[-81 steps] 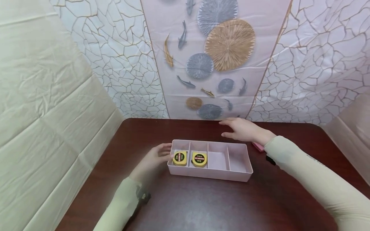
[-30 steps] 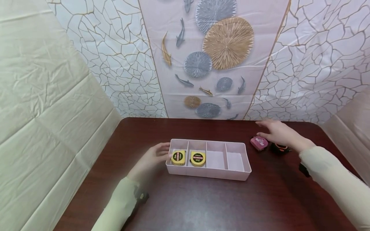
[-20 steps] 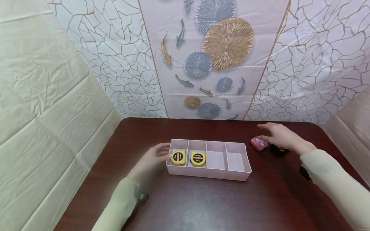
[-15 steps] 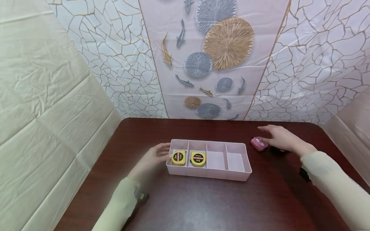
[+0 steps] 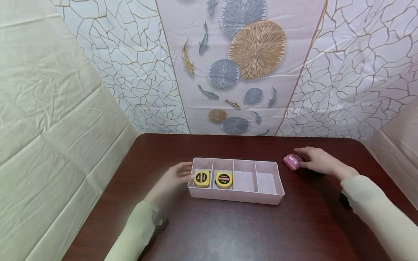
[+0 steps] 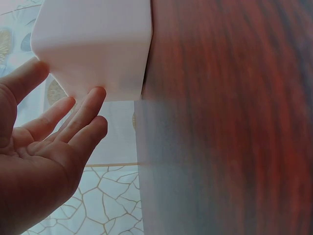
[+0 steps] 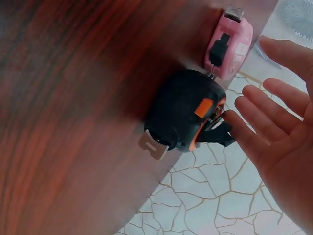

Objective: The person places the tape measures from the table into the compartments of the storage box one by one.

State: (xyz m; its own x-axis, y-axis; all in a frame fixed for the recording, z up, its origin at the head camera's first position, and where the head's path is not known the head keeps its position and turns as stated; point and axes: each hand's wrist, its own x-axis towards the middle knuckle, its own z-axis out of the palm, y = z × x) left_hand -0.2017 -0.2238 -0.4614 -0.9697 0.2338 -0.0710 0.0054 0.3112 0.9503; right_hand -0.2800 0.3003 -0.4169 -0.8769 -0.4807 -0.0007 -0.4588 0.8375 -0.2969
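A pale pink tray (image 5: 235, 197) with several compartments stands on the table. Two yellow tape measures sit in it, one (image 5: 201, 178) in the leftmost compartment and one (image 5: 224, 180) beside it. My left hand (image 5: 170, 183) touches the tray's left end, its fingers loosely extended against the end wall (image 6: 102, 63) in the left wrist view. Over at the right, my right hand (image 5: 318, 160) hovers with relaxed fingers by a pink tape measure (image 5: 292, 162). Mostly hidden beneath that hand in the head view is a black and orange tape measure (image 7: 183, 110), lying close to the pink one (image 7: 229, 46).
The dark wooden table (image 5: 209, 232) ends at the back against a hanging patterned cloth (image 5: 235, 90). A pale cloth wall (image 5: 65, 119) runs along the left side. Two right-hand compartments of the tray (image 5: 266, 183) show bare floors.
My right hand has moved right, away from the tray's far side to the pink and black tape measures, and has lowered over them. My left hand stays at the tray's end.
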